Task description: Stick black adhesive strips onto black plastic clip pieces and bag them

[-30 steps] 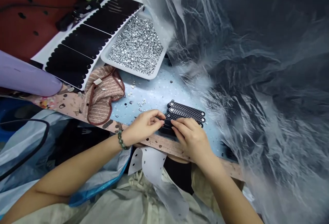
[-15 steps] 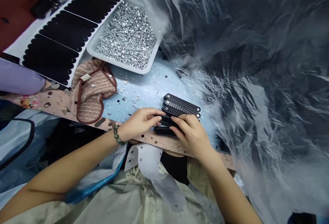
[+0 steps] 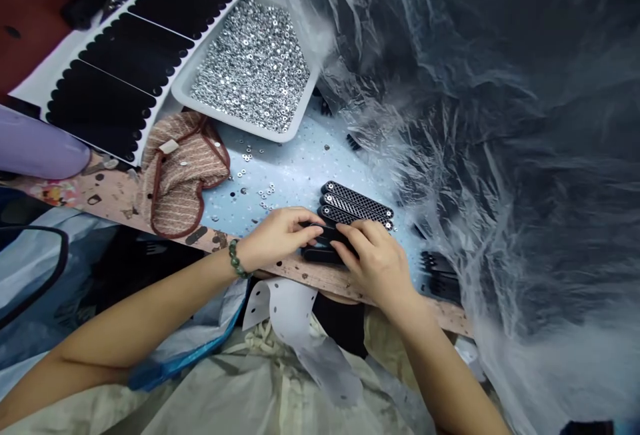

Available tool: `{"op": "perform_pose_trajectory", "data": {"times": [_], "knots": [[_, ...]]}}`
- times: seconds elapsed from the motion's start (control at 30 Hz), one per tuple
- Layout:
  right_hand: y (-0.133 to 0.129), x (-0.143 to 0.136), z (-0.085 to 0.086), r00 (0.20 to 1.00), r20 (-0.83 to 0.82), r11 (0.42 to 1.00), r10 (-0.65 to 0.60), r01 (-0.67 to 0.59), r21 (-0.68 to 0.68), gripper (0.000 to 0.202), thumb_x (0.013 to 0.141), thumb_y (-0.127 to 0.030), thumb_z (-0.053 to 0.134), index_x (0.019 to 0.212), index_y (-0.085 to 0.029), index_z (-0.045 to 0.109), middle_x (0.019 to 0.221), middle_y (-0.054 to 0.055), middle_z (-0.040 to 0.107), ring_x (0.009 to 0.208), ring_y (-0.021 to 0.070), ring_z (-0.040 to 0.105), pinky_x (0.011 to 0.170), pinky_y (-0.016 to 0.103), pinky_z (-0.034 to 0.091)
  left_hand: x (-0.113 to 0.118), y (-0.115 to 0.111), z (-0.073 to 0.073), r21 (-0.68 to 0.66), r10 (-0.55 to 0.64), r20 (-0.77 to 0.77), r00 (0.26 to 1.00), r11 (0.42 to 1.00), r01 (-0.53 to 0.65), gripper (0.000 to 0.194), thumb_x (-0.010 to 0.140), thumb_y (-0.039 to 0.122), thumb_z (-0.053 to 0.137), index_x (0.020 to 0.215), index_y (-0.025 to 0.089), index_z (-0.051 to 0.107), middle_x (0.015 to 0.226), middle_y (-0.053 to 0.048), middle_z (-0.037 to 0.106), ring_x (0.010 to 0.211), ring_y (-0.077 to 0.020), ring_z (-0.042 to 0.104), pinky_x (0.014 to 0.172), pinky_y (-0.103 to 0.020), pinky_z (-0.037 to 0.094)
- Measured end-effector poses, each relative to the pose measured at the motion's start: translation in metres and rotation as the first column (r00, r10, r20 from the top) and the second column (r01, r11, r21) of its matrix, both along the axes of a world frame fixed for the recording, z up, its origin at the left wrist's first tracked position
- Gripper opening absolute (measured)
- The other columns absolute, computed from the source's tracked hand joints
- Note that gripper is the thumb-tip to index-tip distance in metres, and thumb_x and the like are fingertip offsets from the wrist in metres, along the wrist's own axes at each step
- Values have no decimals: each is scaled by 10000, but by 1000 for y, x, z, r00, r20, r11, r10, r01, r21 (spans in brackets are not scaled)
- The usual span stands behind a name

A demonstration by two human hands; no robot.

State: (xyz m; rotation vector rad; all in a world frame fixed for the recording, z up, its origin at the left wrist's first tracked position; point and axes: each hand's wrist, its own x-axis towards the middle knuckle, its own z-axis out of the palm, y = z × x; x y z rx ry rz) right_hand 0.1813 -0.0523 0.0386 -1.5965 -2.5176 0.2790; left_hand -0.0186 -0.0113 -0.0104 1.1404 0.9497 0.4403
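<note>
My left hand [image 3: 280, 235], a green bead bracelet at its wrist, pinches the left end of a smooth black bar [image 3: 325, 232]. On the bar's right part, my right hand [image 3: 377, 255] presses with closed fingers, hiding much of it. Just beyond lie several black bars with a crosshatch pattern [image 3: 357, 200], side by side, with silver round pieces at their ends. A second smooth black bar [image 3: 320, 255] rests nearer me by the table edge, its right end covered by my right hand.
A white tray [image 3: 295, 130] full of small silver nuts or washers stands behind, with loose ones scattered before it. Left are a striped brown cloth [image 3: 180, 188], a black-patched sheet [image 3: 100, 98] and a purple object [image 3: 37, 145]. Clear plastic sheeting [image 3: 450, 155] spreads across the right.
The view has shifted slightly, showing more black pieces under the plastic at right. Both hands stay at the same bar with only small finger movement.
</note>
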Motion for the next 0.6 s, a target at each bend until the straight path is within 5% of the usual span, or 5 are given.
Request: {"op": "perform_pose_trajectory", "data": {"times": [0.1, 0.3, 0.6], "knots": [[-8, 10, 6, 990, 45, 990, -131, 133, -46, 308, 896, -382, 558, 1096, -150, 589, 906, 92, 635, 832, 230, 574, 706, 346, 465, 2, -2, 1, 9, 25, -19, 1000, 1000, -25, 244, 846, 322, 573, 981, 141, 663, 994, -92, 690, 788, -164, 687, 736, -302, 576], [-19, 31, 7, 875, -262, 888, -407, 312, -338, 43, 900, -241, 536, 900, -206, 561, 816, 10, 603, 731, 138, 570, 671, 244, 439, -3, -5, 5, 170, -14, -90, 996, 985, 30, 250, 873, 361, 549, 991, 179, 672, 1124, -77, 642, 827, -152, 676, 725, -263, 569], [-14, 23, 4, 864, -201, 868, -462, 395, -301, 84, 842, -199, 583, 785, -200, 522, 736, -3, 576, 672, 132, 530, 624, 242, 378, -6, -8, 0, 283, -22, -107, 994, 958, 52, 249, 886, 357, 539, 1005, 188, 677, 1096, -65, 644, 912, -163, 645, 748, -248, 541]]}}
